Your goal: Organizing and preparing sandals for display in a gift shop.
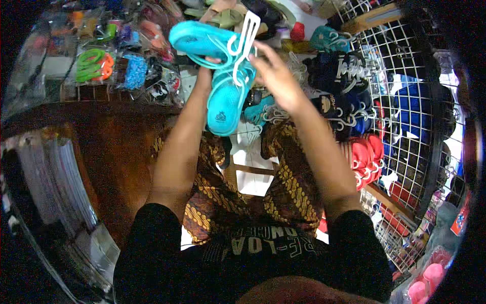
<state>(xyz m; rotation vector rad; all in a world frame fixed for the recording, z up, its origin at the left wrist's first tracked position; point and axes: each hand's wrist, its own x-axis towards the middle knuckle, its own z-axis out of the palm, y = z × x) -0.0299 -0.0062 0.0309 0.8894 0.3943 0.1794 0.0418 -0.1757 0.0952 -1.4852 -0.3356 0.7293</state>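
Note:
A pair of turquoise strappy sandals (224, 104) is held up in front of me, one pointing down and the other out to the left. A white plastic shoe hanger (248, 35) with curled hooks lies across them where they meet. My left hand (206, 71) grips the pair from behind and below; most of its fingers are hidden by the soles. On the other side, my right hand (276, 76) is bent in, its fingertips closed at the edge of the hanger, slightly blurred.
Bagged colourful footwear (93, 66) covers a counter at the far left. White wire grid racks (412, 111) curve along the right, hung with dark and blue sandals. Red sandals (365, 157) hang lower there. More turquoise sandals (260, 111) and white hangers lie beyond my knees. A wooden surface (119, 157) is at left.

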